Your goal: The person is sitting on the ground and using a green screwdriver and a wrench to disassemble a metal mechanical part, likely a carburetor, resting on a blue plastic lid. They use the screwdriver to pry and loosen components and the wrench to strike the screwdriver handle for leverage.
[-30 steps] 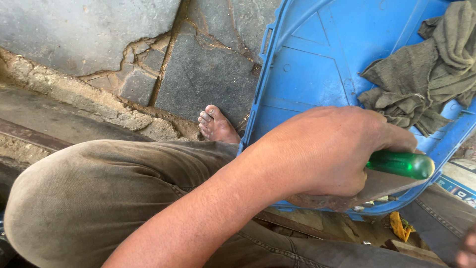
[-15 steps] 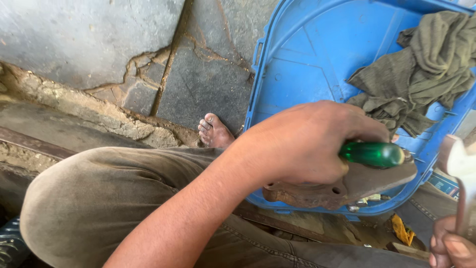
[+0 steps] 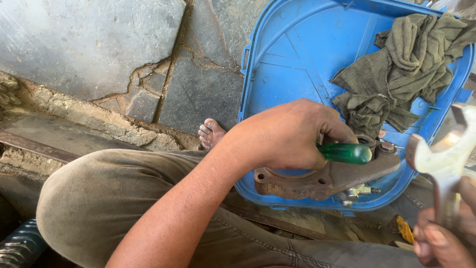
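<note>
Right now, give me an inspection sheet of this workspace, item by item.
Surface: blue plastic tray on cracked stone floor.
Job's things: rusty metal bracket with a bolt, over the tray's near edge; green-handled tool; open-end spanner.
Clutter: olive rag in the tray; small brass fitting.
Grips: left hand closed round the green handle; right hand holds the spanner.
Cables: nothing seen.
Surroundings: bare foot, trouser leg.

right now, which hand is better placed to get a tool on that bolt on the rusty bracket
Probably the right hand. It already holds the open-ended spanner beside the bolt on the rusty bracket. The left hand is busy gripping the green-handled tool against the bracket.
</note>
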